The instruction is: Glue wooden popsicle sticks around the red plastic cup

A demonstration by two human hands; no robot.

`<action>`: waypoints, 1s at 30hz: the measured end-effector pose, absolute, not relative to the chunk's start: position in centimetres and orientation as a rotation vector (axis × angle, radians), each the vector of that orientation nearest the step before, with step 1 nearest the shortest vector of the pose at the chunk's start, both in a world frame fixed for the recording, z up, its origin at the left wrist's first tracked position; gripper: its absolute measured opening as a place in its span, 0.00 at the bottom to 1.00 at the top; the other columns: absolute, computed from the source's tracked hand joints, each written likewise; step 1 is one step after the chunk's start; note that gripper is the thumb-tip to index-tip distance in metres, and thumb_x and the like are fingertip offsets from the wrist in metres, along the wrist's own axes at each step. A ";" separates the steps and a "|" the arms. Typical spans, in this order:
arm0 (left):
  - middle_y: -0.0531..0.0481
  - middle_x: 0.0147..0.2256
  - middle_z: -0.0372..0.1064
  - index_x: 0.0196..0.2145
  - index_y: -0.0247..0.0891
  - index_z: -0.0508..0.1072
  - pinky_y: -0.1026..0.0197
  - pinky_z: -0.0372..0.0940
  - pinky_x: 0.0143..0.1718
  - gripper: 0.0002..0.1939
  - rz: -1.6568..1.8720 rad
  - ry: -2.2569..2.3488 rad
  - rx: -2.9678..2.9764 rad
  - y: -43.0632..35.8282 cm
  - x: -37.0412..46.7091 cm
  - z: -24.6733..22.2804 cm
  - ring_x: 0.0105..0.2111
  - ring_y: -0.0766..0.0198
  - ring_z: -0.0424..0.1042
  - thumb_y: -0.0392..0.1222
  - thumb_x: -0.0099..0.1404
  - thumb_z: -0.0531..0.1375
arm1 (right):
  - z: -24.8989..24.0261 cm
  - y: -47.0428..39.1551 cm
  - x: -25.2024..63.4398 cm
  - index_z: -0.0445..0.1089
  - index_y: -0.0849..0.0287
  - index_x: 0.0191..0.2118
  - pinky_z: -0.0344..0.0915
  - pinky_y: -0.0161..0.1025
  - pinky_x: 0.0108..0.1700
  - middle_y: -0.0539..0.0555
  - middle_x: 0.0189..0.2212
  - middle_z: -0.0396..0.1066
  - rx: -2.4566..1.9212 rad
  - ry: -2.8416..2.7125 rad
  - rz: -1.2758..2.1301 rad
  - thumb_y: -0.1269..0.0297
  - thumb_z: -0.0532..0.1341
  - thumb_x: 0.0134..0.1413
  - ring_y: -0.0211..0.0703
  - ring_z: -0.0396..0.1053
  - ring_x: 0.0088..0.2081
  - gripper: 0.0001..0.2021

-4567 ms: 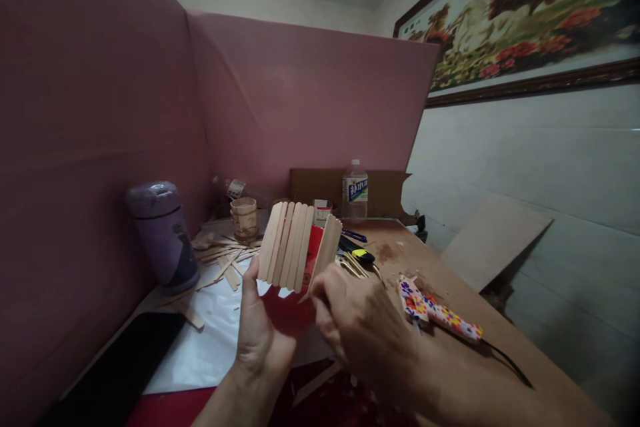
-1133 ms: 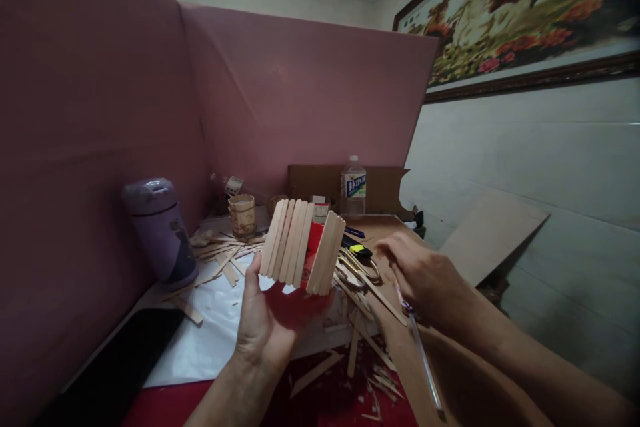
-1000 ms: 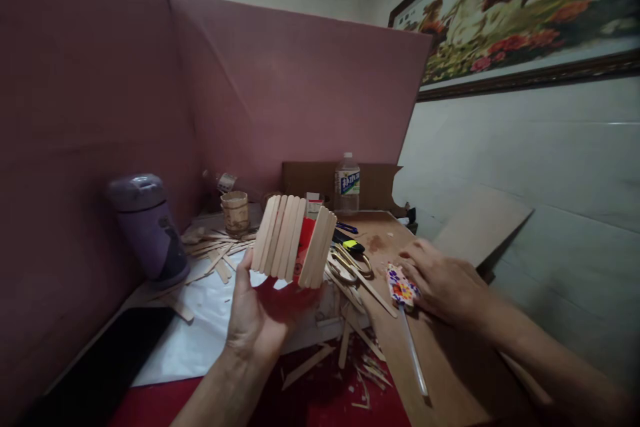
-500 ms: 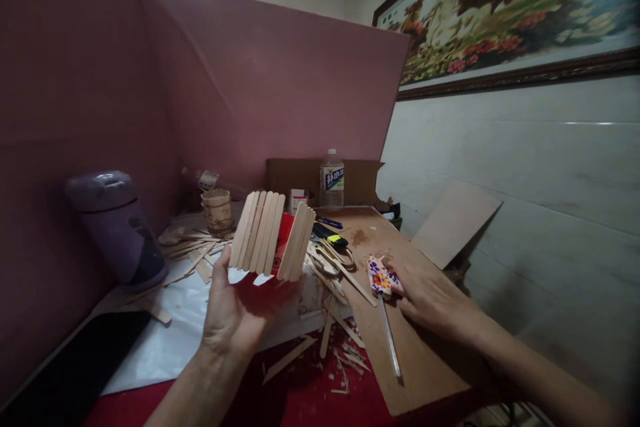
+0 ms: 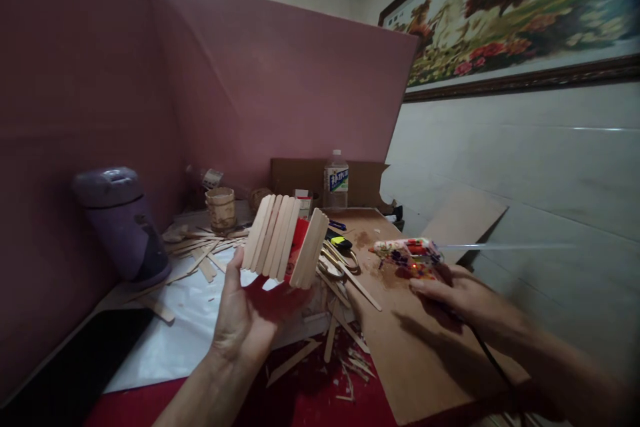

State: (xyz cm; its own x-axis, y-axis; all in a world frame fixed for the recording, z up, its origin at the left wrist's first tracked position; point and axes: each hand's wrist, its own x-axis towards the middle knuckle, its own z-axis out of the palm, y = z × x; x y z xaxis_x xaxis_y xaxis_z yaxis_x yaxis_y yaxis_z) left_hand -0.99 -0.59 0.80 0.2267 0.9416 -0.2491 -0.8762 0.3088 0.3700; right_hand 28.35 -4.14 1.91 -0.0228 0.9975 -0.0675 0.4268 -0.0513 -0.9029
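Observation:
My left hand point(image 5: 245, 317) holds up a red container point(image 5: 299, 235) covered with upright popsicle sticks point(image 5: 270, 237). A gap between the sticks lets the red surface show on its right part. Over the brown board, my right hand point(image 5: 450, 293) grips a flower-patterned hot glue gun point(image 5: 410, 255) by its handle. Its nozzle points left and a small orange light glows on its side. A long clear glue stick point(image 5: 500, 246) juts out of the back to the right, and a dark cord hangs below the hand.
Scissors point(image 5: 345, 260), a black and yellow cutter point(image 5: 339, 239) and a loose stick lie by the brown board point(image 5: 400, 340). More popsicle sticks point(image 5: 200, 255) are piled at the left, near a purple tumbler point(image 5: 125, 227) and a small wooden cup point(image 5: 221, 209). A plastic bottle point(image 5: 337, 180) stands behind.
My right hand has lifted the glue gun off the board and turned it so that the glue stick points right. My left hand still holds the stick-covered container, slightly further right in view.

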 end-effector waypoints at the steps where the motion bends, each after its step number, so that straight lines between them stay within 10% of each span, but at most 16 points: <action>1: 0.32 0.47 0.68 0.51 0.35 0.66 0.37 0.67 0.42 0.27 1.248 0.481 0.155 -0.7 -0.8 0.7 0.46 0.40 0.70 0.54 0.59 0.59 | 2.4 -4.7 27.5 0.60 0.58 0.23 0.51 0.30 0.16 0.45 0.14 0.60 -1.535 -1.503 1.143 0.49 0.58 0.53 0.30 0.56 0.14 0.18; 19: 0.34 0.40 0.66 0.49 0.29 0.64 0.43 0.69 0.38 0.30 1.127 0.516 0.071 -1.0 0.1 0.4 0.42 0.43 0.70 0.59 0.61 0.56 | 5.2 -6.2 18.7 0.59 0.55 0.21 0.43 0.30 0.12 0.42 0.11 0.48 -1.214 -1.813 1.294 0.49 0.58 0.55 0.30 0.44 0.13 0.19; 30: 0.36 0.36 0.67 0.49 0.28 0.65 0.43 0.70 0.35 0.30 1.132 0.544 0.062 -1.1 0.2 0.8 0.36 0.47 0.71 0.59 0.62 0.55 | 5.4 -6.3 18.7 0.65 0.56 0.28 0.54 0.32 0.19 0.43 0.14 0.53 -1.269 -1.872 1.236 0.56 0.56 0.58 0.33 0.50 0.16 0.12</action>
